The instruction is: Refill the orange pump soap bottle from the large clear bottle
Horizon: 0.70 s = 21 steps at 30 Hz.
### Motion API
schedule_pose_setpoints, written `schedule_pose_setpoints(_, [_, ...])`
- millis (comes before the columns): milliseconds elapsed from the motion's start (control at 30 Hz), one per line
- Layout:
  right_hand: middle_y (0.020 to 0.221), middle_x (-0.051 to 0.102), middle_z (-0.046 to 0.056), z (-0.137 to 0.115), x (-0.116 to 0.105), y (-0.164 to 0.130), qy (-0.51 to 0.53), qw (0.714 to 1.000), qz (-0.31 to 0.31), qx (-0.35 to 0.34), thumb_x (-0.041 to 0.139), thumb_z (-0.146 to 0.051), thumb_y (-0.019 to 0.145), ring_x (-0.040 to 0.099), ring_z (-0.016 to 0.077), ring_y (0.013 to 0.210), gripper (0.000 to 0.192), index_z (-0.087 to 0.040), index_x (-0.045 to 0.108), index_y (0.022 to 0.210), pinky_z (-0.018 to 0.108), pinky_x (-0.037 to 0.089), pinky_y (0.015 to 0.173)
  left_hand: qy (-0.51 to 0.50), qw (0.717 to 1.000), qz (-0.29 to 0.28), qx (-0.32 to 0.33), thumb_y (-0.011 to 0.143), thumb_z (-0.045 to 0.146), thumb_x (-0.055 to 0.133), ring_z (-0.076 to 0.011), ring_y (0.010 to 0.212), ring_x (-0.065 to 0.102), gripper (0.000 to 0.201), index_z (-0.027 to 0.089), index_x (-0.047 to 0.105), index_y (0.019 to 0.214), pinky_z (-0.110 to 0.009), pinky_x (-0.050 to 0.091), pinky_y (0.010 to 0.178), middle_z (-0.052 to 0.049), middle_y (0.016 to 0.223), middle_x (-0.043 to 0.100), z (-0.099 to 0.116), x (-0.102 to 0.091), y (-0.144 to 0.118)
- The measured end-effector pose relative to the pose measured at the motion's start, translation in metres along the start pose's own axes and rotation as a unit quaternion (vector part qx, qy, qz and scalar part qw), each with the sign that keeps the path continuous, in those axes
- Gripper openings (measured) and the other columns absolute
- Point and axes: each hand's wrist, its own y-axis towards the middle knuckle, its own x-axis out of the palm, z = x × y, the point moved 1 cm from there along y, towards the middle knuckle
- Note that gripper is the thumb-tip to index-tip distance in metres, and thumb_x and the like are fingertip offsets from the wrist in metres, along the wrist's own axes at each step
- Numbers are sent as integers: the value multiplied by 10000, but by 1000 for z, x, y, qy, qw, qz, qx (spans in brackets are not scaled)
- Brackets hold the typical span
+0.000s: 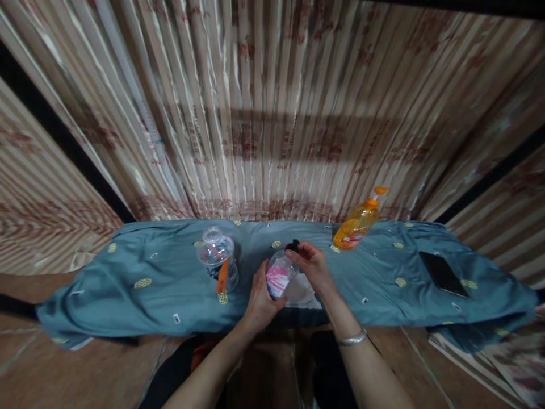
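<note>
Head cam looking down at a low bench covered with a blue-grey cloth that has little yellow dots on it, pleated curtains hanging right behind it.

Both hands are on a small clear bottle with a pink label, held just above the near edge of the bench, roughly in the middle. Left hand is wrapped around the lower part of the bottle from underneath, fingers curled shut on it. Right hand is up at the top end, fingertips pinched on a small black cap at the bottle's neck. Can't tell if the cap is seated on the neck or just held against it, it's too small and dark. There's a silver bangle on the right wrist.

Just left of the hands stands a bigger clear plastic bottle with an orange tag hanging down its side, upright, not touching anything. Off to the right near the curtain, an orange pump bottle of soap-looking stuff stands tilted in this view. Further right, well apart from everything, a dark phone lies flat on the cloth.
</note>
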Motion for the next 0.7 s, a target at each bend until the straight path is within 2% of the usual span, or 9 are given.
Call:
schedule_pose_setpoints(100, [795,784,27,-1,2,1,-10,1000,-14,4,946,-741,540,686,212,736,567,-259,741,758,334,567,674,4,1000,-5,-8,583,228,800,-411,1408,583,979,165,450,1496,-628,376,1238,-201,1491,612,1,-3,0])
schedule_pose_setpoints(267, [868,813,42,-3,4,2,2,999,-31,14,950,-701,582,709,225,792,539,-257,801,850,350,578,730,1,1000,-7,-18,564,207,789,-425,1427,564,960,133,479,1469,-621,378,1240,-221,1482,616,2,-6,1])
schedule_pose_setpoints(467, [893,830,42,-5,7,0,14,998,-46,30,948,-708,578,723,235,821,537,-269,832,865,356,583,770,-16,999,-28,-21,550,162,794,-403,1389,596,957,175,504,1462,-610,415,1210,-178,1461,640,4,-9,0])
schedule_pose_setpoints(567, [941,842,54,-6,8,-3,15,997,-64,30,919,-732,616,752,261,904,556,-265,834,906,373,595,836,-26,998,-44,-19,555,147,804,-383,1359,620,963,179,505,1470,-582,454,1182,-164,1433,657,7,-11,0])
schedule_pose_setpoints(700, [1083,845,75,-6,5,-4,23,997,-70,11,898,-717,674,765,293,1080,568,-280,811,1028,401,599,945,-20,999,-41,-18,560,170,820,-399,1394,592,969,173,503,1476,-591,425,1211,-180,1471,632,11,-15,2])
